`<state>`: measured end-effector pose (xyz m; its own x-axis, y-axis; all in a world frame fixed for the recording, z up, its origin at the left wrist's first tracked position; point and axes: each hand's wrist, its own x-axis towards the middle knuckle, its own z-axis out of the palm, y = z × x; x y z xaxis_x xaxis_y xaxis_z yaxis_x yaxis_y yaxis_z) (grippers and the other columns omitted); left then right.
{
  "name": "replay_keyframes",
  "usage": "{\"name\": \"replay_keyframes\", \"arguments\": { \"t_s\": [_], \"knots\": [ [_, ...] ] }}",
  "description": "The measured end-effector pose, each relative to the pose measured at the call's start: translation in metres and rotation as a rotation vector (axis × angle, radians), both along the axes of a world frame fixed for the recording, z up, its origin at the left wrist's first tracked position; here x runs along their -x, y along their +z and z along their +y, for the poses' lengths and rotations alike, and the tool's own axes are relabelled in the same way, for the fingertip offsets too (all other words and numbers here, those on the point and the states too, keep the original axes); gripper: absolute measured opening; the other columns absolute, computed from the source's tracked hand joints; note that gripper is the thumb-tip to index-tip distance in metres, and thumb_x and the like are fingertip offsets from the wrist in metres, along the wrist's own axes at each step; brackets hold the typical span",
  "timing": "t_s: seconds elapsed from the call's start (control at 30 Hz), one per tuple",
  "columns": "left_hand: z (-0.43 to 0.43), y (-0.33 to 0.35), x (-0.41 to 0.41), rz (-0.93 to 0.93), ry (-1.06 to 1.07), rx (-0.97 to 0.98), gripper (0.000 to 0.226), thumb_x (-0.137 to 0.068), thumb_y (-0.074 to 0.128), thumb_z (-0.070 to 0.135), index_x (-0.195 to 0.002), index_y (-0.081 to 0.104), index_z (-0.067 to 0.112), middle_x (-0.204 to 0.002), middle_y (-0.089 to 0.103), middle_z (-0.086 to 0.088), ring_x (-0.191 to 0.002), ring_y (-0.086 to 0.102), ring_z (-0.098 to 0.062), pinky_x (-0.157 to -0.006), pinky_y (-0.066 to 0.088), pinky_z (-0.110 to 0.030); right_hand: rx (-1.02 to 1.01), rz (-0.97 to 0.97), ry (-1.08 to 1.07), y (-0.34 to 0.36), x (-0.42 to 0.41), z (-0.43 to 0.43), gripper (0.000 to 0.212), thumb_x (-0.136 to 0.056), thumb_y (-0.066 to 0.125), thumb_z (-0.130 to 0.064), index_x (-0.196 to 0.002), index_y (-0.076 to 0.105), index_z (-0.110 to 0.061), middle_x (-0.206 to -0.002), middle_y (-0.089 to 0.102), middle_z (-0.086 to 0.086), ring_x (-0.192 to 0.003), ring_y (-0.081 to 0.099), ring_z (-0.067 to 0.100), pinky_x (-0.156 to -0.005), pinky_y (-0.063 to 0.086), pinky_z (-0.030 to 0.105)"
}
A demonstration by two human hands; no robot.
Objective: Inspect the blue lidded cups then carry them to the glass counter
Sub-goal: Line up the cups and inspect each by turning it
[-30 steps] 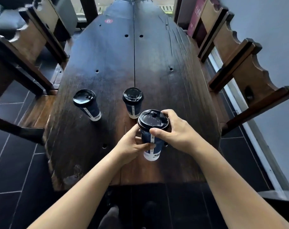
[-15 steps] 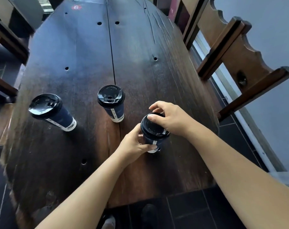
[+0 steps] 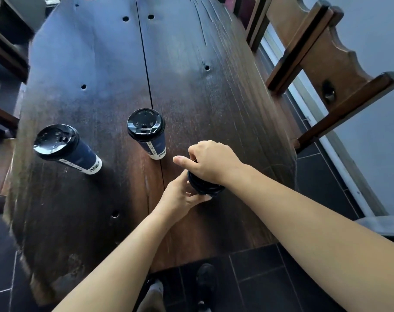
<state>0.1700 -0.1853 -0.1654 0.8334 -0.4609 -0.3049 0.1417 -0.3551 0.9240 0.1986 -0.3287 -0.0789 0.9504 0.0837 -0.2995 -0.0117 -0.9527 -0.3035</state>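
Note:
Three dark blue paper cups with black lids are on a long dark wooden table point(image 3: 191, 86). The left cup point(image 3: 65, 149) and the middle cup point(image 3: 147, 134) stand upright and untouched. Both of my hands are on the third cup point(image 3: 202, 188), near the table's front edge. My right hand point(image 3: 211, 163) covers its lid from above, thumb pointing left. My left hand point(image 3: 180, 197) grips its side from the lower left. Only part of that cup's black lid rim shows; its body is hidden.
A wooden chair point(image 3: 322, 64) stands along the table's right side, by a pale wall. More dark chair frames point(image 3: 2, 59) line the left side. Dark floor tiles point(image 3: 259, 284) and my shoes point(image 3: 206, 280) lie below the table's near end.
The view has tipped further down and closer to the table. My right hand slid from the cup's side onto its lid, and the held cup sank lower, hiding its blue body.

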Motion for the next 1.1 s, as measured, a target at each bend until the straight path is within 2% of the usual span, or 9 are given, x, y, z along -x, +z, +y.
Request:
{"name": "replay_keyframes", "arguments": {
  "t_s": [0.17, 0.27, 0.4, 0.5, 0.67, 0.8, 0.9, 1.0, 1.1],
  "knots": [
    [0.000, 0.002, 0.001, 0.021, 0.012, -0.001, 0.049, -0.077, 0.089, 0.010, -0.115, 0.063, 0.027, -0.098, 0.077, 0.004, -0.085, 0.071, -0.005, -0.080, 0.060, -0.029, 0.025, -0.108, -0.051, -0.005, 0.006, 0.003, 0.037, -0.097, 0.042, -0.048, -0.079, 0.049, -0.017, -0.096, 0.067, 0.010, -0.086, 0.062, 0.034, -0.070, 0.038, 0.037],
    [0.000, 0.006, 0.004, 0.027, 0.011, -0.014, 0.046, -0.077, 0.088, 0.008, -0.112, 0.063, 0.023, -0.091, 0.075, 0.007, -0.077, 0.068, 0.004, -0.074, 0.053, -0.014, 0.020, -0.120, -0.051, -0.007, 0.009, 0.004, 0.029, -0.096, 0.042, -0.041, -0.081, 0.047, -0.017, -0.087, 0.057, 0.008, -0.083, 0.058, 0.035, -0.069, 0.035, 0.036],
    [0.001, 0.008, 0.004, 0.036, 0.016, -0.034, 0.048, -0.077, 0.087, 0.007, -0.108, 0.061, 0.033, -0.085, 0.075, 0.015, -0.079, 0.069, 0.006, -0.074, 0.051, -0.010, 0.024, -0.115, -0.057, -0.006, 0.008, 0.005, 0.032, -0.096, 0.041, -0.039, -0.089, 0.061, -0.014, -0.095, 0.063, 0.010, -0.078, 0.050, 0.031, -0.069, 0.034, 0.036],
    [0.001, 0.007, 0.002, 0.041, 0.011, -0.048, 0.050, -0.077, 0.088, 0.007, -0.106, 0.061, 0.037, -0.087, 0.075, 0.024, -0.082, 0.069, 0.006, -0.076, 0.051, -0.010, 0.023, -0.107, -0.073, -0.006, 0.007, 0.005, 0.035, -0.096, 0.041, -0.039, -0.092, 0.064, -0.012, -0.097, 0.065, 0.010, -0.076, 0.045, 0.028, -0.070, 0.034, 0.036],
    [0.001, 0.005, 0.003, 0.053, 0.011, -0.052, 0.051, -0.076, 0.087, 0.007, -0.107, 0.061, 0.037, -0.087, 0.075, 0.024, -0.082, 0.069, 0.007, -0.077, 0.051, -0.011, 0.025, -0.133, -0.065, -0.008, 0.008, 0.006, 0.036, -0.096, 0.041, -0.039, -0.094, 0.065, -0.012, -0.096, 0.064, 0.009, -0.084, 0.060, 0.032, -0.069, 0.035, 0.036],
    [0.001, 0.003, 0.003, 0.057, 0.018, -0.040, 0.052, -0.076, 0.088, 0.009, -0.109, 0.061, 0.037, -0.092, 0.076, 0.021, -0.089, 0.070, 0.004, -0.080, 0.052, -0.012, 0.028, -0.141, -0.057, -0.007, 0.007, 0.005, 0.037, -0.097, 0.041, -0.039, -0.095, 0.065, -0.012, -0.097, 0.065, 0.009, -0.086, 0.061, 0.031, -0.069, 0.035, 0.035],
    [0.000, 0.004, 0.002, 0.065, 0.024, -0.025, 0.054, -0.075, 0.088, 0.010, -0.112, 0.061, 0.038, -0.097, 0.077, 0.016, -0.093, 0.071, 0.000, -0.087, 0.056, -0.022, 0.017, -0.117, -0.059, -0.004, 0.005, 0.006, 0.037, -0.097, 0.041, -0.042, -0.093, 0.063, -0.012, -0.099, 0.067, 0.009, -0.085, 0.061, 0.031, -0.070, 0.036, 0.036],
    [0.001, 0.003, 0.000, 0.076, 0.012, -0.015, 0.056, -0.073, 0.089, 0.010, -0.113, 0.062, 0.039, -0.101, 0.078, 0.012, -0.095, 0.072, -0.006, -0.090, 0.058, -0.033, 0.003, -0.121, -0.077, 0.000, 0.006, 0.006, 0.038, -0.097, 0.043, -0.047, -0.090, 0.060, -0.014, -0.099, 0.067, 0.008, -0.088, 0.064, 0.031, -0.072, 0.043, 0.038],
    [0.002, 0.007, 0.000, 0.084, -0.024, 0.001, 0.062, -0.069, 0.090, 0.015, -0.118, 0.062, 0.041, -0.109, 0.077, 0.004, -0.105, 0.073, -0.022, -0.098, 0.057, -0.051, -0.095, -0.119, -0.179, 0.005, 0.011, 0.002, 0.042, -0.097, 0.045, -0.053, -0.082, 0.057, -0.015, -0.093, 0.069, 0.006, -0.085, 0.065, 0.029, -0.077, 0.050, 0.040]
  ]
}}
